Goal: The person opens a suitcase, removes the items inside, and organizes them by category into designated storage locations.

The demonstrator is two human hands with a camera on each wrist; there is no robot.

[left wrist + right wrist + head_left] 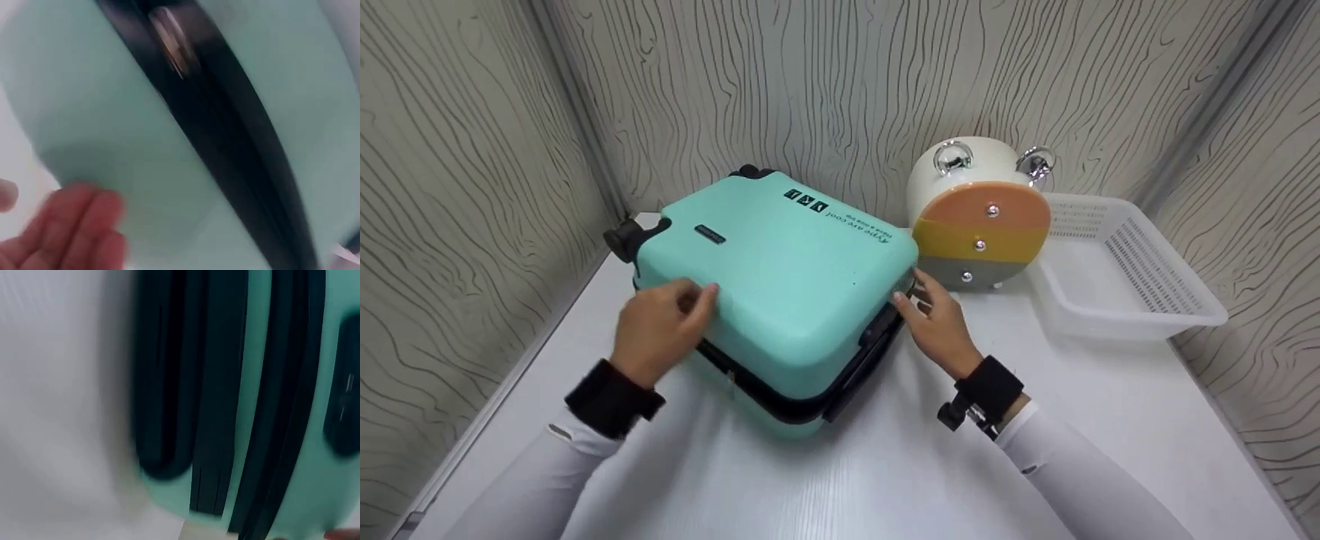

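A mint-green hard-shell suitcase [780,270] lies flat on the white table, its wheels at the far left. My left hand [664,326] is at its near long side, fingers loosely bent. In the left wrist view the fingers [84,230] are blurred beside the shell, and the thumb stands apart from them. A metal zipper pull [174,42] hangs on the black zipper band [225,135]. My right hand [937,322] holds the suitcase's right corner, thumb and fingers bent around it. The black carry handle [169,382] shows in the right wrist view; only fingertips appear there.
Right behind the suitcase stands a round white drawer box [979,217] with coloured drawer fronts and chrome rings on top. A white perforated plastic basket [1140,322] sits at the right. Wood-grain panels [840,82] enclose the table [885,480].
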